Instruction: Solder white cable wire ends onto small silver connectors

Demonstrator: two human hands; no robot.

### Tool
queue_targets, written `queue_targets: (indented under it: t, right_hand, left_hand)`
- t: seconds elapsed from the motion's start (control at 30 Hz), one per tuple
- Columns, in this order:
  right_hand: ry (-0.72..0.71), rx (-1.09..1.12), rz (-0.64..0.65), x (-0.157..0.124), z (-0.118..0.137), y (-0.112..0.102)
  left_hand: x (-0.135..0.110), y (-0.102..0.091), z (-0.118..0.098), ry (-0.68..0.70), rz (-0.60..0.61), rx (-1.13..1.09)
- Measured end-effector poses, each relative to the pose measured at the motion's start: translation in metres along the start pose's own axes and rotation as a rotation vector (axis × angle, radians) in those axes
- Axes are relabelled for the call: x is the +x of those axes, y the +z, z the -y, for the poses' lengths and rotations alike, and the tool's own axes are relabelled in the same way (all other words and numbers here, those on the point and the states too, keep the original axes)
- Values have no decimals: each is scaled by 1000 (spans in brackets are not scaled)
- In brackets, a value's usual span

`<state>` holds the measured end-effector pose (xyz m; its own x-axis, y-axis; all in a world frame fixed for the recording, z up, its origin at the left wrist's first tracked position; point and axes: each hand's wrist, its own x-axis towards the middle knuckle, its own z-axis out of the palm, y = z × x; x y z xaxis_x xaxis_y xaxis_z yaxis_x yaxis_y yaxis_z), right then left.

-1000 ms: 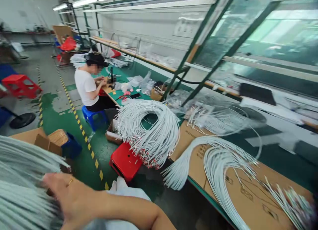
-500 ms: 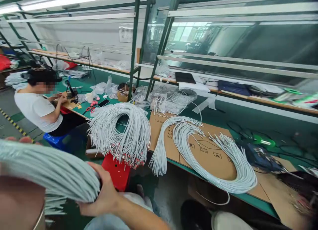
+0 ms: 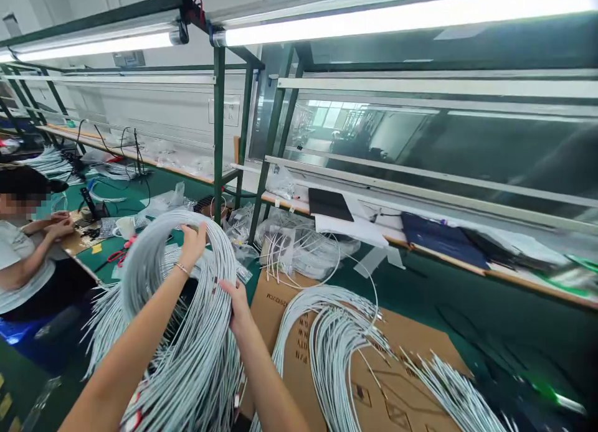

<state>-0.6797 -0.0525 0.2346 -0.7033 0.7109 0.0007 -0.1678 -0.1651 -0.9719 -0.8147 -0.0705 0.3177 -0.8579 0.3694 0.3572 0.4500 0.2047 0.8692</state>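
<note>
A thick coil of white cables (image 3: 142, 267) is held upright between both my hands, above a larger pile of white cables (image 3: 187, 376) with red and white ends. My left hand (image 3: 192, 245), a bracelet at its wrist, reaches through the ring and is closed on its upper right part. Lower down, my right hand (image 3: 237, 302) grips the ring's right side, thumb toward me. Some of the fingers are hidden behind the strands. How far the coil touches the pile below, I cannot tell.
To the right, loose bundles of white cables (image 3: 329, 357) lie on flattened cardboard (image 3: 289, 307). Bagged cables (image 3: 303, 251) sit behind them, under a shelf (image 3: 392, 236). A green frame post (image 3: 218, 133) rises beyond the coil. At left a co-worker (image 3: 23, 258) sits near red scissors (image 3: 116, 256).
The coil has moved from the lower left to over the cable pile, carried by both hands. My view has shifted, so the bench stands closer and the co-worker nearer the left edge.
</note>
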Motion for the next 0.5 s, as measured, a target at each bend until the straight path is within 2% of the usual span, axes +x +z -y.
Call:
queue_targets:
  t: [0.1, 0.2, 0.27, 0.33, 0.5]
  right_hand:
    - [-86, -247, -161, 58, -20, -31]
    - [-29, -414, -198, 80, -58, -51]
    - [-24, -486, -201, 83, -79, -59]
    - [-19, -539, -199, 84, -92, -63]
    - [-26, -607, -216, 87, -99, -60]
  left_hand:
    - [-11, 60, 46, -202, 207, 208]
    - [-34, 90, 84, -287, 364, 364]
    - [-41, 96, 97, -274, 422, 436]
    - [-40, 97, 101, -251, 451, 493]
    - [-36, 94, 100, -230, 464, 566]
